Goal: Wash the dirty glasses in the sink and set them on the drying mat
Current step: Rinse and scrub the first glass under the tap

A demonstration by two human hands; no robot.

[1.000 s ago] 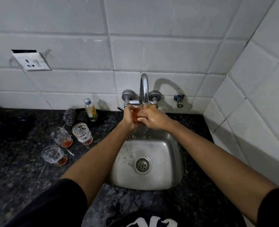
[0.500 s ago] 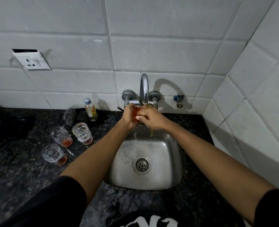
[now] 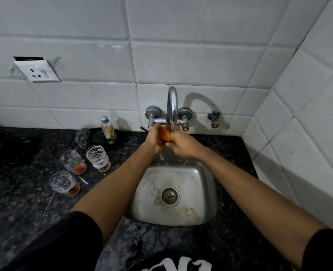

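Note:
Under the chrome tap (image 3: pixel 171 102) I hold a small glass (image 3: pixel 164 134) that looks orange with liquid. My left hand (image 3: pixel 154 140) wraps it from the left and my right hand (image 3: pixel 183 144) grips it from the right. Water runs down into the steel sink (image 3: pixel 200 184). Three dirty glasses with reddish dregs stand on the dark counter to the left: one (image 3: pixel 73 162), one (image 3: pixel 98 157) and the nearest one (image 3: pixel 64 183). A dark mat-like shape (image 3: pixel 9 147) lies at the far left, too dim to make out.
A steel scrubber (image 3: pixel 82 138) and a small soap bottle (image 3: pixel 108 129) stand by the wall left of the tap. A spare valve (image 3: pixel 213 119) sticks out of the tiles on the right. A tiled side wall closes off the right.
My hands have shifted a little around the glass, which now shows more between them. Rinse water still falls into the sink.

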